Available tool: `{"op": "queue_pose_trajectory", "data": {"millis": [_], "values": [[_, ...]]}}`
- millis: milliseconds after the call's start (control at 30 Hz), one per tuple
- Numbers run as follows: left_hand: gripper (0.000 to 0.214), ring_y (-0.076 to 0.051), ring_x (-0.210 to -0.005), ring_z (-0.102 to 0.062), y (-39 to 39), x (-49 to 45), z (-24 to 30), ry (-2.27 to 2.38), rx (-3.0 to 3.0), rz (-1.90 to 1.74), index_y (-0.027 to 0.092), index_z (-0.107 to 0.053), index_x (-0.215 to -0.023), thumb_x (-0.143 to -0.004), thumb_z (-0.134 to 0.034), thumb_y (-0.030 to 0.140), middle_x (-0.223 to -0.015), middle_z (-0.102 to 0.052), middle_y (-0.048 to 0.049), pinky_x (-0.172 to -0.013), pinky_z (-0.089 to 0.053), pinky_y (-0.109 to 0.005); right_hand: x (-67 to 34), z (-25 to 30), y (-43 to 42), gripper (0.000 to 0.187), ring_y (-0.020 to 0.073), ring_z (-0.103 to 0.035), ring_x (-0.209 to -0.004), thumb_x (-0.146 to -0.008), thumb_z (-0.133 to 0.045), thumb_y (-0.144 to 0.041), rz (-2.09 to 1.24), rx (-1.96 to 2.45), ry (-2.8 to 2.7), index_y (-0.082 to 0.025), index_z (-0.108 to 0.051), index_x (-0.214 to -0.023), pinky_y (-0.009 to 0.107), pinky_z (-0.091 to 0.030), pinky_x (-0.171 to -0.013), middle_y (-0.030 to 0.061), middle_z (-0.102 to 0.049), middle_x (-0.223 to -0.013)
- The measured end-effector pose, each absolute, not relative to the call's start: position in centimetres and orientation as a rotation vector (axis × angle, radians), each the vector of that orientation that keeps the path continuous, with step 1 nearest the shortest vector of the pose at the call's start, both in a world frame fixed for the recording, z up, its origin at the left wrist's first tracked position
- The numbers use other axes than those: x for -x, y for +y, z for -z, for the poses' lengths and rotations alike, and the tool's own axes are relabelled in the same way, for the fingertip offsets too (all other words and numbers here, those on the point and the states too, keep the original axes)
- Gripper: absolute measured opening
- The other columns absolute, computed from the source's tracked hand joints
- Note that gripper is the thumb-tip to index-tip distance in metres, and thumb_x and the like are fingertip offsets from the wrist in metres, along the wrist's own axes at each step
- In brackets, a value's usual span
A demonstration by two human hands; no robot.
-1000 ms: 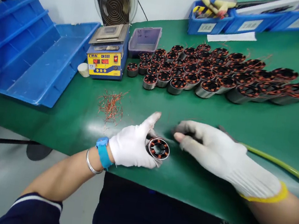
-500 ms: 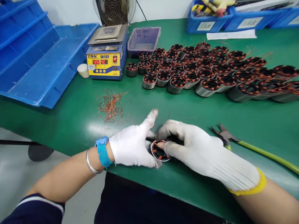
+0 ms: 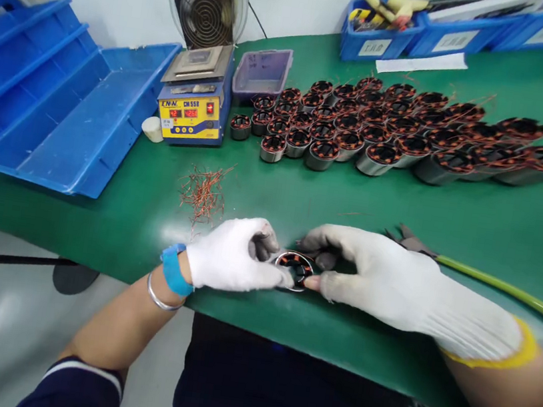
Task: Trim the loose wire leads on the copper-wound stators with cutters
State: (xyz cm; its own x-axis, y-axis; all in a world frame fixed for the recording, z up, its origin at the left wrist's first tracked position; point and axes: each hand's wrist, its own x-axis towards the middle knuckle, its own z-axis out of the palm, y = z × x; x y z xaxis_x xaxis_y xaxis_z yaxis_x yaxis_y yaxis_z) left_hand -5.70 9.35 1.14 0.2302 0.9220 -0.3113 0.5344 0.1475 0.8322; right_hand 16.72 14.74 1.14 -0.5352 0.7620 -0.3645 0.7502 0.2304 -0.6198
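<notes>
Between my gloved hands is a motor stator (image 3: pixel 295 261), a metal ring with copper windings, its open end facing up toward me. My left hand (image 3: pixel 238 256) grips its left side, the thumb at the near rim and the fingers curled behind. On the right side my right hand (image 3: pixel 363 270) holds it too, with a bare thumb tip at the rim and the fingers bent around the far side. The stator's lower part is hidden. Diagonal cutters (image 3: pixel 493 282) with green handles lie beside my right hand, which partly covers them.
Rows of stators (image 3: pixel 347 126) stand across the back of the green table (image 3: pixel 146 233). A pile of copper wire clippings (image 3: pixel 203 192) lies left of centre. Behind it are a solder pot (image 3: pixel 193 112), a purple bin (image 3: pixel 262 74) and blue trays (image 3: pixel 76 115). Blue toolboxes (image 3: pixel 375 39) line the wall.
My left hand's raised thumb and spread fingers have closed in on the stator. My right hand has shifted right, its thumb moving from inside the ring to the near right rim.
</notes>
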Motion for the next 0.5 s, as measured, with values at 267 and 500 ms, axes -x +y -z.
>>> {"op": "queue_pose_trajectory", "data": {"millis": [267,500], "values": [[0.015,-0.012,-0.063,-0.057,10.0,4.3,0.0,1.339,-1.341,-0.830,0.018,-0.061,-0.073,-0.078,-0.064,0.032,-0.067,-0.063,0.0016,-0.061,-0.047,-0.026,-15.4,-1.5,14.3,0.035,0.0201,-0.067,-0.080,-0.073,-0.065,-0.045,-1.199,1.456,-2.477,-0.027,-0.075,-0.101,0.027,-0.041,-0.059,-0.0004,-0.073,-0.090],[0.042,-0.018,-0.080,-0.068,9.3,3.4,-0.1,1.394,-1.328,-0.978,0.018,-0.063,-0.100,-0.067,-0.080,0.037,-0.097,-0.073,-0.0067,-0.069,-0.055,-0.031,-15.0,-0.4,13.9,0.030,0.0162,-0.063,-0.071,-0.088,-0.047,-0.040,-1.223,1.302,-2.317,-0.023,-0.072,-0.086,0.027,-0.040,-0.062,0.0006,-0.071,-0.081]]}}
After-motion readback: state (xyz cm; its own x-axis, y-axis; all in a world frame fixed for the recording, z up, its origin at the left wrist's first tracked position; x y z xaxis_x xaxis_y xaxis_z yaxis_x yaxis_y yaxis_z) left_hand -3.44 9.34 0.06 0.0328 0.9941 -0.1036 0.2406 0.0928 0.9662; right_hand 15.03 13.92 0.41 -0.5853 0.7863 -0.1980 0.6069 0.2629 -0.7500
